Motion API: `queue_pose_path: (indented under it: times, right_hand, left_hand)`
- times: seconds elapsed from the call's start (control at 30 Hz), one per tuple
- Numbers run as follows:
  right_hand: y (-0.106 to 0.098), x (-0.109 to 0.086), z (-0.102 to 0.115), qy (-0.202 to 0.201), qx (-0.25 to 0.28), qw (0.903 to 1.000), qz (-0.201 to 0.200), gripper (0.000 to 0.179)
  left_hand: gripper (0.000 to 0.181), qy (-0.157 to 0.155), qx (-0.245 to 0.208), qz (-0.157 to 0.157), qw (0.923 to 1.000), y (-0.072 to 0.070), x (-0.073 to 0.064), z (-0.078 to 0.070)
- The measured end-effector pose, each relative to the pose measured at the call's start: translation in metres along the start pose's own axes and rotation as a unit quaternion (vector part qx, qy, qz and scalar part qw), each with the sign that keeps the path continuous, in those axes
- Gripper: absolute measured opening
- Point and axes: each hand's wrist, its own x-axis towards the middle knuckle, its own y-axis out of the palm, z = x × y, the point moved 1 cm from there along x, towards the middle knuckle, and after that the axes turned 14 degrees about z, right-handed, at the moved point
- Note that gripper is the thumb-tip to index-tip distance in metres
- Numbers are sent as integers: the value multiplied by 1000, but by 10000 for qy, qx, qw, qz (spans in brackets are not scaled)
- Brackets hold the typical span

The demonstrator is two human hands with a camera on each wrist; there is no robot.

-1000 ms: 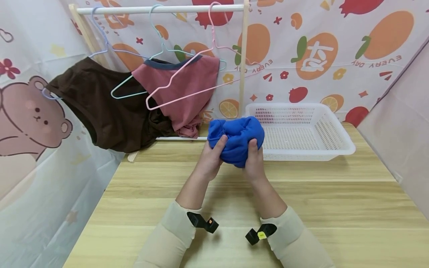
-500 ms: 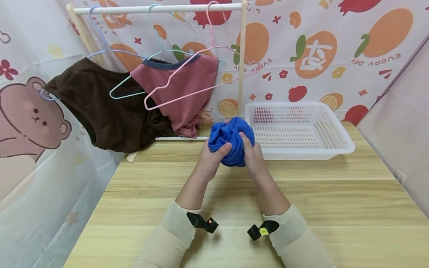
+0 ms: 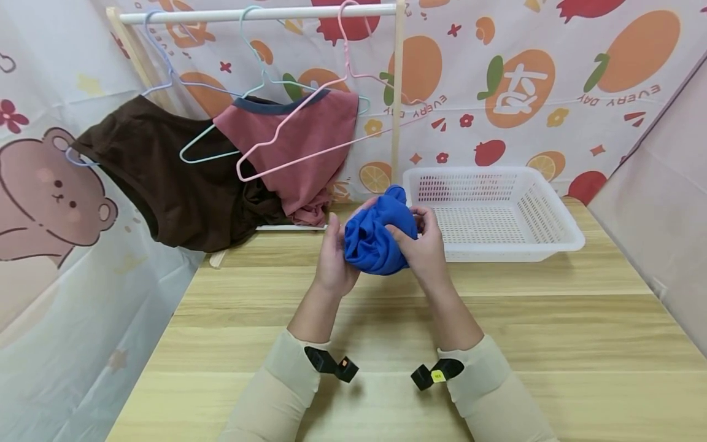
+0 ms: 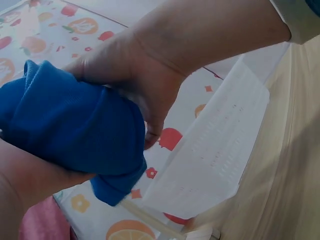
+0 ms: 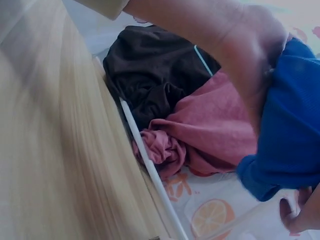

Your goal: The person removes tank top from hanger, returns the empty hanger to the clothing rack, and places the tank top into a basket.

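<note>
A bundled blue cloth [image 3: 381, 236] is held up above the table in front of the rack, its folds gathered into a ball; what kind of garment it is cannot be made out. My left hand [image 3: 335, 261] supports it from the left side, thumb raised off the cloth and fingers reaching behind it. From the right, my right hand [image 3: 425, 245] grips it, thumb pressed on the near face and the fingers curled at its far side. In the left wrist view the blue cloth [image 4: 75, 125] hides most of the left fingers. A loose end hangs down in both wrist views.
A rack with a white rail [image 3: 265, 13] stands behind on the left. A brown garment [image 3: 177, 178] and a pink top [image 3: 304, 141] hang there, beside a bare pink hanger [image 3: 309, 161]. A white basket [image 3: 497, 253] sits at the right on the wooden table [image 3: 375, 344].
My left thumb has lifted from the cloth, and the left palm turned more upward. My right hand has shifted its hold round the right side. The cloth has been turned and bunched differently.
</note>
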Motion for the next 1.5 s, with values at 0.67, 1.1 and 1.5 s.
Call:
queue_pose_path:
  times: [0.67, 1.1, 1.5]
  right_hand:
    - [0, -3, 3, -322, 132, 9957, 856, 56]
    - [24, -12, 5, -2013, -2444, 9485, -64, 36]
    - [32, -18, 9, -1330, -2468, 9570, 747, 80]
  left_hand:
    - [108, -295, 493, -490, 9971, 5, 3, 6]
    - [87, -371, 1304, -1907, 9722, 5, 5, 13]
    - [34, -202, 1395, -2366, 9613, 4, 2, 8]
